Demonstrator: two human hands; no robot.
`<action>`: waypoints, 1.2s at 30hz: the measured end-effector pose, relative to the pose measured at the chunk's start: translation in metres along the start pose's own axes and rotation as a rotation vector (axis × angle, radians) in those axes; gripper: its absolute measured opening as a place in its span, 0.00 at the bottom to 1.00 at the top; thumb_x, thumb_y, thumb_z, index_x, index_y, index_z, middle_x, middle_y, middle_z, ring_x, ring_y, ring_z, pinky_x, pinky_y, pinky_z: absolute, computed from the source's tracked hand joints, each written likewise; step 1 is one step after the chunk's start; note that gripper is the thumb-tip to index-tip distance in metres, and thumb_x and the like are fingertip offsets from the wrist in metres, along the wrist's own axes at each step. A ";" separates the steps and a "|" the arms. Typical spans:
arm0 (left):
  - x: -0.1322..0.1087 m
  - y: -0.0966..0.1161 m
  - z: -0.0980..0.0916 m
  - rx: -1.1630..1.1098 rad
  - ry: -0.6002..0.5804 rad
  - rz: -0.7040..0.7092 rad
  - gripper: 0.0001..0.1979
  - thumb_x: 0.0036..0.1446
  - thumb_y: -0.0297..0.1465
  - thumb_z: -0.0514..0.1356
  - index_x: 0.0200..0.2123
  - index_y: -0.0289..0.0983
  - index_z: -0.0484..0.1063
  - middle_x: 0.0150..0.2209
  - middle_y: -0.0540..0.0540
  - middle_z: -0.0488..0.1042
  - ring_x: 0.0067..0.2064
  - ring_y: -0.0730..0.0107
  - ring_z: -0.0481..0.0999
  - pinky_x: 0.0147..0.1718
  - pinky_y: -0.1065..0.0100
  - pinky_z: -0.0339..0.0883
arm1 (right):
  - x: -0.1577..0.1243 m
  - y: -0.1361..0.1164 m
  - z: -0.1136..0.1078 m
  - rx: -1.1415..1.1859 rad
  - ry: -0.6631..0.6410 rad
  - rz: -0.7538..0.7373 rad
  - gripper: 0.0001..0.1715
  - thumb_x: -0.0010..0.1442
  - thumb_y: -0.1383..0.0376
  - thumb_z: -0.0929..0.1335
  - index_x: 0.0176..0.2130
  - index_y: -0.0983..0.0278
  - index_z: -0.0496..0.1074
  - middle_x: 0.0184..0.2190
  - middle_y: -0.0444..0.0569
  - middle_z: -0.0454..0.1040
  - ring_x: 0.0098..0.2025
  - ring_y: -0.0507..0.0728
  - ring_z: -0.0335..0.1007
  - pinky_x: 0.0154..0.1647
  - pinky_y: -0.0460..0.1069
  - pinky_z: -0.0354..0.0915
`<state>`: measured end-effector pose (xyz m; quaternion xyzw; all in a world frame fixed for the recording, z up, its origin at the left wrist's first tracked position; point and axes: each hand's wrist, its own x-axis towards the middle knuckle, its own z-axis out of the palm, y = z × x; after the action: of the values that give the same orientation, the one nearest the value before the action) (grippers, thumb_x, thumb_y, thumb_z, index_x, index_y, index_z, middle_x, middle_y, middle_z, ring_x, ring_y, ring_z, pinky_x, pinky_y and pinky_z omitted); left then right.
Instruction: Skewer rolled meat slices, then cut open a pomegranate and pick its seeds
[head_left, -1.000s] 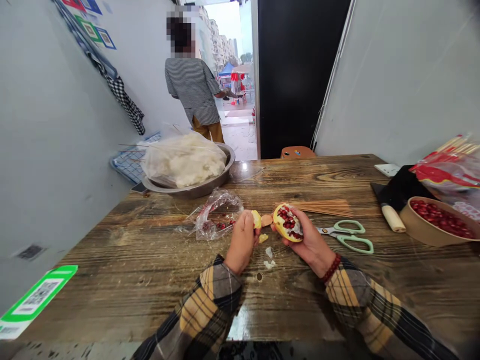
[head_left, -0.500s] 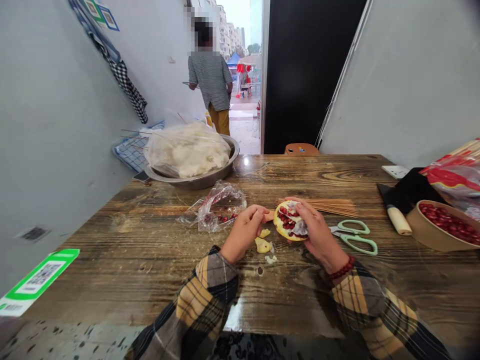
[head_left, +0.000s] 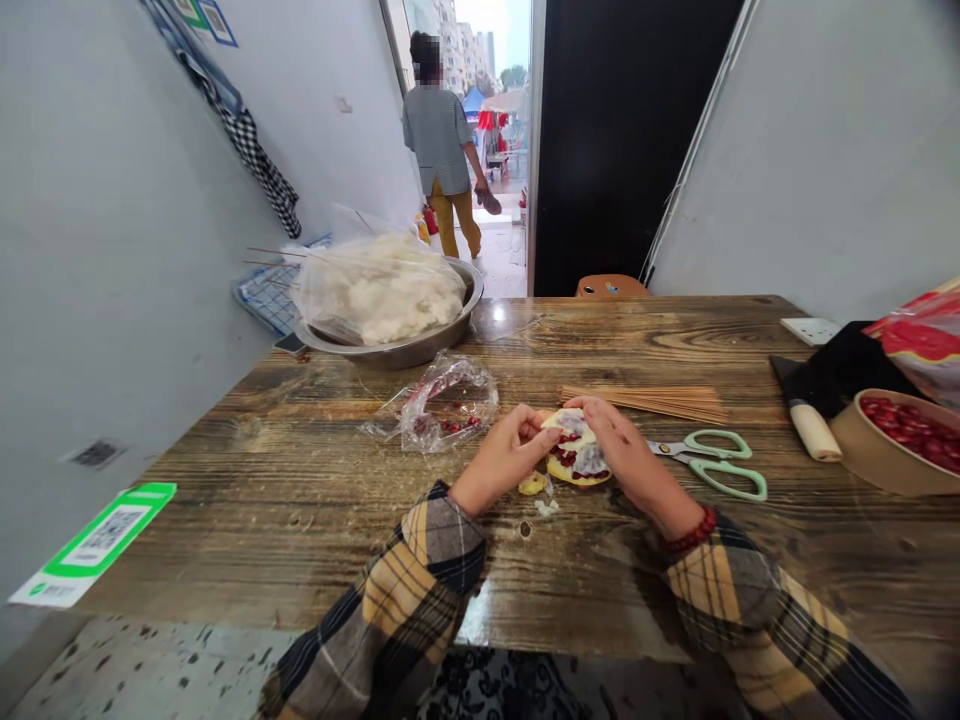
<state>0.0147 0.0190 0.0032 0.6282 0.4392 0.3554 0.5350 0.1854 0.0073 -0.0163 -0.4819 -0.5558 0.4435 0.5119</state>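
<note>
A partly peeled pomegranate point(head_left: 581, 465), with red seeds and pale membrane showing, is held between my hands just above the wooden table. My left hand point(head_left: 508, 455) grips its left side, thumb lying over the top edge. Around the right and far side curls my right hand point(head_left: 634, 455), holding the fruit. Below lie a scrap of yellow peel point(head_left: 533, 484) and bits of whitish membrane point(head_left: 547, 508). Green-handled scissors point(head_left: 716, 460) rest open beside my right hand. Behind the hands is a bundle of thin wooden sticks point(head_left: 652, 402).
A crumpled clear plastic wrap point(head_left: 442, 405) with red seeds lies left of my hands. Farther back stands a metal basin point(head_left: 390, 355) holding a bagged pale mass point(head_left: 397, 295). At right are a cleaver point(head_left: 814, 430) and a paper bowl point(head_left: 885, 450) of red fruit. A person point(head_left: 442, 140) is by the doorway.
My left hand has moved right onto the pomegranate, which is now tilted and more covered by my fingers. The person has walked farther toward the doorway. The view has shifted slightly.
</note>
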 end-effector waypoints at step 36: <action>0.006 -0.007 -0.002 -0.130 -0.027 -0.145 0.05 0.48 0.25 0.49 0.28 0.37 0.63 0.20 0.54 0.66 0.16 0.81 0.60 0.14 0.77 0.49 | 0.003 -0.003 0.001 0.150 -0.098 0.248 0.23 0.60 0.47 0.63 0.41 0.61 0.72 0.31 0.46 0.77 0.28 0.55 0.71 0.23 0.47 0.66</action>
<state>0.0132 0.0255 -0.0038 0.5635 0.4523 0.3351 0.6047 0.1846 0.0094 -0.0134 -0.4851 -0.4816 0.5665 0.4602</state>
